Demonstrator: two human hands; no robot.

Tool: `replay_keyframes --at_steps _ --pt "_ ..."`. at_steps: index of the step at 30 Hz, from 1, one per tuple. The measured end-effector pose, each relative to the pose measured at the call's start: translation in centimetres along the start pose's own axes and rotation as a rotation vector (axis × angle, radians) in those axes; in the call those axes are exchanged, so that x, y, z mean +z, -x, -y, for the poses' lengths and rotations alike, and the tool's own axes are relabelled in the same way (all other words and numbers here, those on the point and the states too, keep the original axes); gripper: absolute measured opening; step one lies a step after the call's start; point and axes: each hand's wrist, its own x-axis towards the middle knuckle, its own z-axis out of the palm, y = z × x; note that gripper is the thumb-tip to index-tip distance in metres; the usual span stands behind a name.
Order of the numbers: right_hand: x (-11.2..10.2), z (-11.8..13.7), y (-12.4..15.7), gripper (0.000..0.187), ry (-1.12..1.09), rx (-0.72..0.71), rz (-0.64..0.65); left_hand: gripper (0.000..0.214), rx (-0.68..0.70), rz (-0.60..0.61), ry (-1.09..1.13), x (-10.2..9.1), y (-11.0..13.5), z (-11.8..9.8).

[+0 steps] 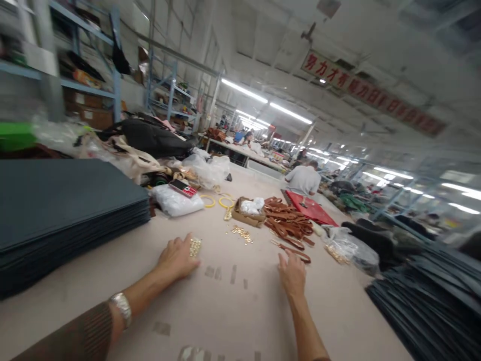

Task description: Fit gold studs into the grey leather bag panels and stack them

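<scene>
My left hand [177, 258] rests low over the table, its thumb and forefinger apart. Between and just beyond them is a small cluster of pale gold, bead-like pieces [195, 247], which the hand touches or nearly touches. To the right, my right hand [292, 273] reaches forward with fingers parted, close to a brown strap loop [298, 253] with a gold-coloured end. Whether the fingertips touch that strap I cannot tell. Farther off lie a pile of brown straps [287, 220], loose gold metal bits [241, 233] and a cardboard box [248, 218] holding white plastic.
Dark sheets are stacked at left [71, 205] and right [432, 301]. Behind are yellow tape rolls [226, 202], a red-keyed phone [183, 188] on a white plastic packet [176, 201], a red folder [311, 208] and a clear bag [349, 248]. A person [303, 179] sits beyond.
</scene>
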Motion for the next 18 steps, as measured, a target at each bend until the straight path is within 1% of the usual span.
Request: replay_keyframes --at_steps 1,3,6,8,9,10,12,14,15,16,18 --pt "0.9 1.5 0.1 0.047 -0.084 -0.034 0.027 0.080 -0.016 0.014 0.013 0.0 -0.2 -0.2" --pt "2.7 4.8 1.3 0.045 -0.262 -0.111 0.123 0.076 -0.046 0.031 0.063 0.0 -0.4 -0.2" --pt "4.8 9.6 4.7 0.040 -0.467 -0.193 0.272 0.073 -0.067 0.026 0.211 -0.1 0.2 0.6" --pt "5.6 12.1 6.8 0.036 -0.590 -0.185 0.368 0.079 -0.062 0.048 0.368 -0.2 1.0 1.1" --pt "5.9 13.0 7.6 0.036 -0.658 -0.160 0.418 0.082 -0.059 0.079 0.465 -0.3 1.4 1.3" --pt "6.0 13.7 8.2 0.038 -0.732 -0.124 0.468 0.083 -0.058 0.125 0.571 -0.3 1.8 1.5" --pt "5.8 14.4 8.9 0.050 -0.908 -0.040 0.571 0.081 -0.053 0.249 0.803 -0.4 2.6 1.5" --pt "5.4 14.6 9.0 0.065 -1.089 0.030 0.672 0.074 -0.034 0.392 1.028 -0.4 3.2 1.0" --pt "5.1 14.5 8.9 0.069 -1.167 0.057 0.720 0.069 -0.020 0.461 1.126 -0.4 3.3 0.6" --pt "4.8 14.4 8.7 0.068 -1.226 0.078 0.753 0.064 -0.006 0.525 1.208 -0.2 3.4 0.1" --pt "4.2 14.2 8.2 0.059 -1.277 0.096 0.762 0.056 0.016 0.622 1.324 0.1 3.2 -1.0"
